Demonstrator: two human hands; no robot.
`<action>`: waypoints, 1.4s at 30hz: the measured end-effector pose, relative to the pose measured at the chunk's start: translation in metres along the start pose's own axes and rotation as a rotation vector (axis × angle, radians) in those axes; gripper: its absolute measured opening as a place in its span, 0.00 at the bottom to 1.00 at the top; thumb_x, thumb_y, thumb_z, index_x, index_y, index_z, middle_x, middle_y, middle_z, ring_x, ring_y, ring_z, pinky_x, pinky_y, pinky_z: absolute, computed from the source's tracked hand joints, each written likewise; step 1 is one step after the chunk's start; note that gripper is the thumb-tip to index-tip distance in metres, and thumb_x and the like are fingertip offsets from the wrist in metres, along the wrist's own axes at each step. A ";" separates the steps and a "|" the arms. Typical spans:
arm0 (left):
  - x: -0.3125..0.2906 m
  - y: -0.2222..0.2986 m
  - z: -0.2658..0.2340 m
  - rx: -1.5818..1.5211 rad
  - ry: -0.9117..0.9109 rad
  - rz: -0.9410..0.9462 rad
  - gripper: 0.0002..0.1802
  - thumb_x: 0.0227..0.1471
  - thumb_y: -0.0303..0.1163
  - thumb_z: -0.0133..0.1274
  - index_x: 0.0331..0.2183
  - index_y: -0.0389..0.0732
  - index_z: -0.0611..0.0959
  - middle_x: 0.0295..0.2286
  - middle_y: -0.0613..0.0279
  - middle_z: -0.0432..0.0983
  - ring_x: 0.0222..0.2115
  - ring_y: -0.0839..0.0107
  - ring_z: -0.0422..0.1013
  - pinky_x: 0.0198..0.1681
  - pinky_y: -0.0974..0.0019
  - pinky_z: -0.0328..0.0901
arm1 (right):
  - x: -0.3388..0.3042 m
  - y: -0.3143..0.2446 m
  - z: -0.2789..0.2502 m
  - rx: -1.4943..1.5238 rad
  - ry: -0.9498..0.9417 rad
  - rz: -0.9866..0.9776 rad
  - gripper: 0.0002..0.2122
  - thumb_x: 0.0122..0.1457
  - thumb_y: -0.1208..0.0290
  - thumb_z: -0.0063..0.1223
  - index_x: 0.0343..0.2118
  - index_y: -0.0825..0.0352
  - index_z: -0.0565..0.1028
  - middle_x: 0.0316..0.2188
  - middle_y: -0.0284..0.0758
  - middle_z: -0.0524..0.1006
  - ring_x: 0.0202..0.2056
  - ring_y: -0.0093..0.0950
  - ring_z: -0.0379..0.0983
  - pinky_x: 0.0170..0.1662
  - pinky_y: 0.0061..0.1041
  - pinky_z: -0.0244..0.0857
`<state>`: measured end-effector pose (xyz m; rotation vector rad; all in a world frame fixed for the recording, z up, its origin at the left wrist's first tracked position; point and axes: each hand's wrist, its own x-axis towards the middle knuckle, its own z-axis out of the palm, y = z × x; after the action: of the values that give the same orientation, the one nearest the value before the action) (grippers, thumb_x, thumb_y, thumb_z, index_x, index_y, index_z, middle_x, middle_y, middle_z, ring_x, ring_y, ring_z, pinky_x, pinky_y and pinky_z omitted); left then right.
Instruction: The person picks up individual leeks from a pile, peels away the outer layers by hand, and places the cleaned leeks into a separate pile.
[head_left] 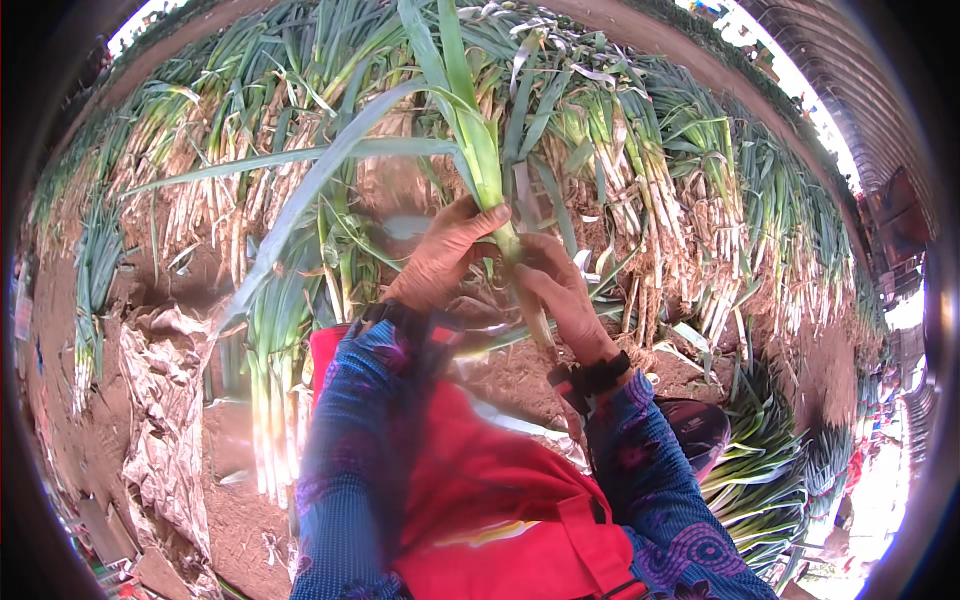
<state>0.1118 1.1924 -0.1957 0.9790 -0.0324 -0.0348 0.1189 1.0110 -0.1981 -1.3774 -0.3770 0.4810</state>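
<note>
A large leek (484, 160) stands upright in front of me, its long green leaves fanning up and out to the left. My left hand (448, 252) is closed round its stem just under the leaves. Slightly lower, the fingers of my right hand (566, 298) pinch the stem from the right side. The pale lower end of the leek points down between my wrists and is partly hidden by my right hand. Beside my left forearm lies a small pile of cleaner leeks (270, 400) with white stems.
Heaped leeks with soil-caked roots (640, 190) form a long row across the far side. A crumpled brown sheet (165, 420) lies on the soil at left. More leeks (765, 470) are piled at the lower right, beside my knee. Loose leaf scraps (690, 340) litter the ground.
</note>
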 end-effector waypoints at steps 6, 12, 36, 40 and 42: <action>-0.001 -0.007 0.003 -0.016 0.015 -0.019 0.25 0.49 0.40 0.58 0.44 0.37 0.72 0.35 0.63 0.70 0.35 0.71 0.69 0.35 0.67 0.66 | 0.010 -0.008 -0.002 -0.354 -0.031 -0.099 0.15 0.52 0.71 0.51 0.43 0.66 0.66 0.33 0.30 0.70 0.36 0.19 0.67 0.40 0.20 0.61; 0.001 -0.014 0.000 -0.070 0.050 -0.044 0.24 0.49 0.40 0.58 0.44 0.37 0.72 0.35 0.63 0.71 0.35 0.71 0.69 0.35 0.67 0.67 | 0.015 -0.011 -0.007 -0.223 -0.104 0.006 0.10 0.50 0.71 0.52 0.34 0.65 0.68 0.28 0.28 0.69 0.32 0.18 0.65 0.35 0.19 0.59; 0.004 -0.024 -0.009 0.032 0.227 -0.115 0.23 0.47 0.37 0.60 0.44 0.42 0.73 0.34 0.66 0.73 0.32 0.73 0.71 0.35 0.67 0.68 | -0.026 0.001 0.015 -0.949 -0.012 -0.624 0.08 0.42 0.83 0.54 0.25 0.66 0.69 0.23 0.34 0.70 0.26 0.29 0.70 0.28 0.26 0.64; 0.010 -0.025 -0.010 -0.155 0.309 -0.006 0.22 0.47 0.31 0.59 0.43 0.38 0.70 0.31 0.62 0.73 0.27 0.69 0.73 0.27 0.67 0.71 | -0.041 0.004 0.014 -0.734 0.035 -0.615 0.08 0.44 0.84 0.53 0.25 0.65 0.68 0.24 0.35 0.71 0.27 0.28 0.72 0.26 0.24 0.65; 0.011 -0.025 -0.014 -0.211 0.267 -0.023 0.22 0.48 0.30 0.58 0.44 0.39 0.68 0.31 0.62 0.72 0.26 0.68 0.73 0.26 0.67 0.71 | -0.046 0.006 0.012 -0.566 0.078 -0.498 0.06 0.49 0.83 0.52 0.27 0.64 0.68 0.26 0.35 0.74 0.29 0.25 0.73 0.28 0.21 0.67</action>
<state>0.1229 1.1900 -0.2240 0.7670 0.2241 0.0704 0.0734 0.9978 -0.2006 -1.7626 -0.8082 -0.1072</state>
